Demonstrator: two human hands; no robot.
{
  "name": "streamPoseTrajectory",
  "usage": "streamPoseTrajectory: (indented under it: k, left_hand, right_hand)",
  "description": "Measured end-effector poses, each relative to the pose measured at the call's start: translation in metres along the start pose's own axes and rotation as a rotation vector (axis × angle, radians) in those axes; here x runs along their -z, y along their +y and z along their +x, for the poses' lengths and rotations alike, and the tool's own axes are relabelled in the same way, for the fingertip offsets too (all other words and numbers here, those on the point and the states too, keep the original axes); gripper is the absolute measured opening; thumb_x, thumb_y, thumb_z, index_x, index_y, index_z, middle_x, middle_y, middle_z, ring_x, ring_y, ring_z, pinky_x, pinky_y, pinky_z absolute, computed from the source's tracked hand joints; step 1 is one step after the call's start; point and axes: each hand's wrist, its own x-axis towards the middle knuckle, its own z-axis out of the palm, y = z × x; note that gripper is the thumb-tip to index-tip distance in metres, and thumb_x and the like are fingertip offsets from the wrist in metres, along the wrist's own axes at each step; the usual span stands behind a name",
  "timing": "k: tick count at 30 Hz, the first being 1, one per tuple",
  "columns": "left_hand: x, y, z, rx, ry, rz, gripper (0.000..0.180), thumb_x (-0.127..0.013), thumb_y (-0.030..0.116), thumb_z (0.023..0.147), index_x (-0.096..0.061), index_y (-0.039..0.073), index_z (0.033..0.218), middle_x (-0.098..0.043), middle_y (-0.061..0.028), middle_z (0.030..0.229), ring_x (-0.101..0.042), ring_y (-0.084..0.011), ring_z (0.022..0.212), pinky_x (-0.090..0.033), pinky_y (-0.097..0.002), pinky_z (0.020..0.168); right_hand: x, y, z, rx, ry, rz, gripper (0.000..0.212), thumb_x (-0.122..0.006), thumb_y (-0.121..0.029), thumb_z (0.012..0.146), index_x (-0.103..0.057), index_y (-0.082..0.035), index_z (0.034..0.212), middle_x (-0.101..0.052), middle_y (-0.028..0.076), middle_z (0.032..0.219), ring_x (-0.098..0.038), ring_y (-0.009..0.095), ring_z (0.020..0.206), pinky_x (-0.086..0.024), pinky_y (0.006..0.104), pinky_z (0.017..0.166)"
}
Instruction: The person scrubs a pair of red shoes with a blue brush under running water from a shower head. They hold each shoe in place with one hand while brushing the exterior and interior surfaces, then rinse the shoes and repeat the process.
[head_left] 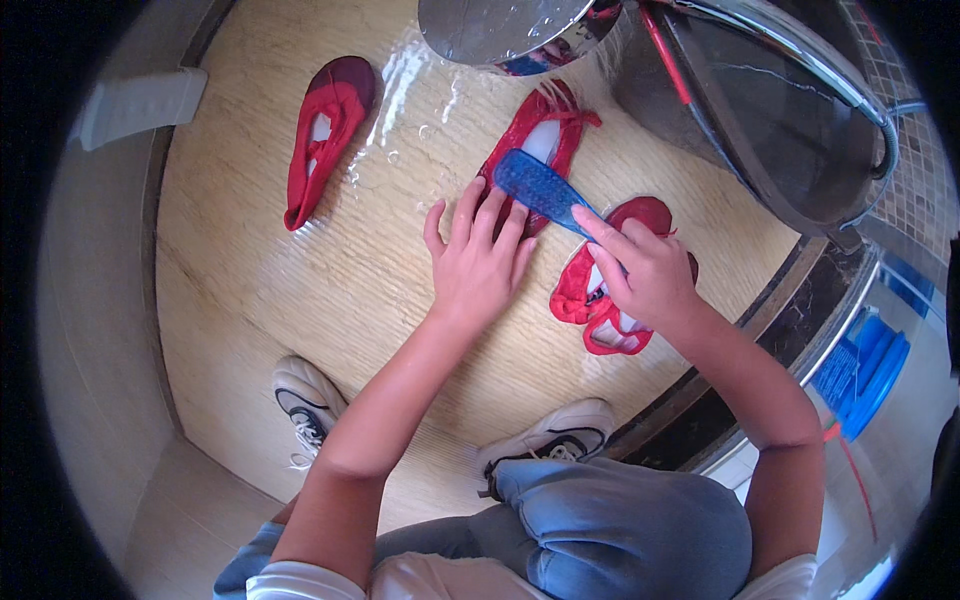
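A red soft slipper with a pale insole lies on the wet floor ahead of me. My left hand rests its spread fingers on the slipper's near end, pressing from above. My right hand is closed round the handle of a blue scrubbing brush. The brush lies across the slipper with its textured back up, just above my left fingertips; its bristles are hidden. Under and beside my right hand sit two more red slippers, partly covered by it. Another red slipper, dark at the toe, lies apart at the left.
A shiny metal basin stands at the far edge. A black-and-chrome framed object occupies the upper right. White sneakers are on my feet. Blue plastic items lie beyond the dark ledge at right. Water glistens on the floor.
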Motion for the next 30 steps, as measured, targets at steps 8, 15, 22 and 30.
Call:
streamPoseTrajectory:
  k: [8,15,22,30]
  left_hand:
    - [0.003,0.0,0.003,0.003,0.003,-0.011,0.045,-0.066,0.036,0.085,-0.06,0.018,0.127,-0.052,-0.0064,0.132,-0.043,-0.0248,0.131,-0.022,-0.053,0.109]
    - [0.004,0.001,0.006,-0.002,0.0,-0.018,0.045,-0.066,0.034,0.086,-0.059,0.018,0.127,-0.052,-0.0064,0.133,-0.043,-0.0243,0.131,-0.022,-0.0531,0.109]
    - [0.003,0.0,0.005,-0.01,0.014,-0.013,0.047,-0.067,0.033,0.085,-0.058,0.019,0.128,-0.052,-0.0057,0.134,-0.043,-0.024,0.132,-0.022,-0.0533,0.108]
    - [0.001,0.001,0.008,-0.013,0.036,-0.01,0.046,-0.067,0.033,0.085,-0.059,0.019,0.128,-0.053,-0.0061,0.133,-0.044,-0.0246,0.131,-0.023,-0.054,0.108]
  right_hand:
    - [0.017,0.0,0.01,-0.102,-0.008,-0.057,0.041,-0.06,-0.018,0.091,-0.06,-0.023,0.132,-0.057,0.009,0.073,-0.06,0.028,0.06,-0.048,0.0411,0.053]
    - [0.019,0.026,0.019,-0.146,0.087,-0.097,0.045,-0.058,-0.027,0.092,-0.054,-0.029,0.137,-0.057,0.01,0.072,-0.063,0.031,0.06,-0.05,0.0463,0.052]
    - [0.023,0.035,0.027,-0.175,0.05,-0.162,0.044,-0.057,-0.031,0.093,-0.054,-0.028,0.137,-0.06,0.012,0.072,-0.063,0.032,0.06,-0.049,0.0471,0.052]
    - [0.011,0.022,0.015,-0.107,-0.01,-0.123,0.047,-0.056,-0.029,0.094,-0.05,-0.03,0.14,-0.061,0.013,0.076,-0.063,0.034,0.06,-0.051,0.0479,0.053]
